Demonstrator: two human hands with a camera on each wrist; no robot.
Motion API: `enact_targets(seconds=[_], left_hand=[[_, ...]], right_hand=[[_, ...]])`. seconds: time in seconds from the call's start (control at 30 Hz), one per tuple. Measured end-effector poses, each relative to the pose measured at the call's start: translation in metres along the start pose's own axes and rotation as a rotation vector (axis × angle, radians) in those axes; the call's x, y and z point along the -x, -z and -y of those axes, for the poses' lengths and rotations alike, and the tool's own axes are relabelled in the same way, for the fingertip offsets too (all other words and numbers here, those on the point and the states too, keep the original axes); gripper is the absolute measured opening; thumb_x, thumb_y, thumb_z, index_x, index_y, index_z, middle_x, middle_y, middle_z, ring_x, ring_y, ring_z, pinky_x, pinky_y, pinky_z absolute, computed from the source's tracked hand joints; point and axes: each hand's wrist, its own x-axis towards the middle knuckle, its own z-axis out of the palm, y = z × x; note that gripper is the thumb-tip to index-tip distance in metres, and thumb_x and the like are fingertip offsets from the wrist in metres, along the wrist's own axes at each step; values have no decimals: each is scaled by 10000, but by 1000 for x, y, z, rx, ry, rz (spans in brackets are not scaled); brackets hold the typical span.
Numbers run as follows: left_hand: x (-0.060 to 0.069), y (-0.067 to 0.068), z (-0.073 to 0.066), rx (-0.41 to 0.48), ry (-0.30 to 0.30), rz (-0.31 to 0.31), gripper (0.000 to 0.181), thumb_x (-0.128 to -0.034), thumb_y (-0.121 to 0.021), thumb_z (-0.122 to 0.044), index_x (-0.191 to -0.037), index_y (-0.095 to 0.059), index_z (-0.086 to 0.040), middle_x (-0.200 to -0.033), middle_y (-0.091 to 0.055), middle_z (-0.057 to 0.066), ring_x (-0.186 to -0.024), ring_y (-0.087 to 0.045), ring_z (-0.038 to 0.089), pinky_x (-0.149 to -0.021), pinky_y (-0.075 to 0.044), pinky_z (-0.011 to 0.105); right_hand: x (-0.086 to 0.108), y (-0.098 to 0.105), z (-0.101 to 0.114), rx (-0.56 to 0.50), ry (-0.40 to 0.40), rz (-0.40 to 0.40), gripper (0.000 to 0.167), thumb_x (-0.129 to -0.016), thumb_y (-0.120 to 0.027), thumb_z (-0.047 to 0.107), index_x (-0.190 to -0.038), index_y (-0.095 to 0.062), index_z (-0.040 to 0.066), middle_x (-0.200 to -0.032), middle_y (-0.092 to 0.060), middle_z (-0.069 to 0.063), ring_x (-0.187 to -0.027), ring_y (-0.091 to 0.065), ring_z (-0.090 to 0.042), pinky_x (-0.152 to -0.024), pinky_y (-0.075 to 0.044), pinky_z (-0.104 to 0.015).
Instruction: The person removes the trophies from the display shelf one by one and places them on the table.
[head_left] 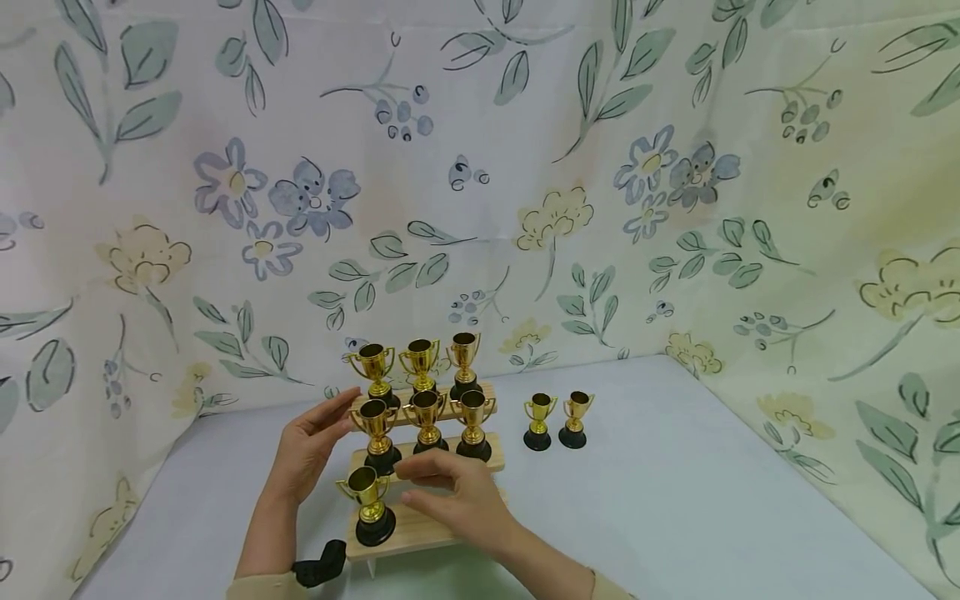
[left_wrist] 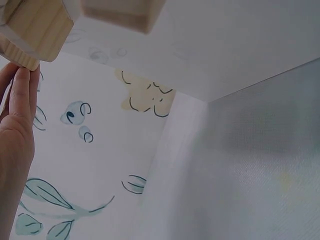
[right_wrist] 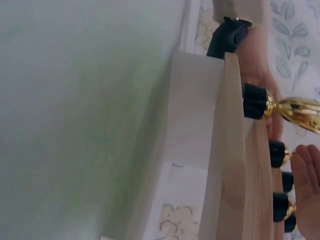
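A three-step wooden stand (head_left: 420, 525) holds several small gold trophy cups on black bases. Three cups stand on the top step, among them a left one (head_left: 372, 362), and three on the middle step. One trophy cup (head_left: 370, 504) stands upright at the left end of the bottom step. My right hand (head_left: 457, 492) hovers just right of that cup, thumb and fingers apart with nothing between them. At the stand's left side is my left hand (head_left: 303, 446); in the left wrist view its straight fingers (left_wrist: 21, 92) touch a step's wooden end (left_wrist: 22, 57).
Two more trophy cups, a left one (head_left: 538, 421) and a right one (head_left: 576, 419), stand on the white table (head_left: 675, 483) right of the stand. A black strap device (head_left: 322, 567) is at the left wrist. Floral cloth (head_left: 480, 167) hangs behind.
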Motion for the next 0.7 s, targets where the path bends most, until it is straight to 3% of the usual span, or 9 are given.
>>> enact_targets(seconds=[0.33,0.7], left_hand=[[0,0,0,-5,4,-2,526,-976,-587,-44,-1456,-409,73,-1277,-648,-203,-1247,-585,-29,-998,-472,74],[0,-2,-2,-9,19,-13,536,-975,-590,-50,-1461,-400,72,-1266,-648,-219,-1231,-583,-54,-994,-465,63]], right_hand=[[-6,-18,-1,-13,-78,-74,239,-895,-725,259,-1105,-729,145,-1093,-760,-81,-932,-719,-21,-821,-579,-157],[-9,-25,-5,-72,-103,-119,223,-883,-737,272,-1053,-755,128,-1027,-775,-104,-894,-728,-16,-804,-582,-155]])
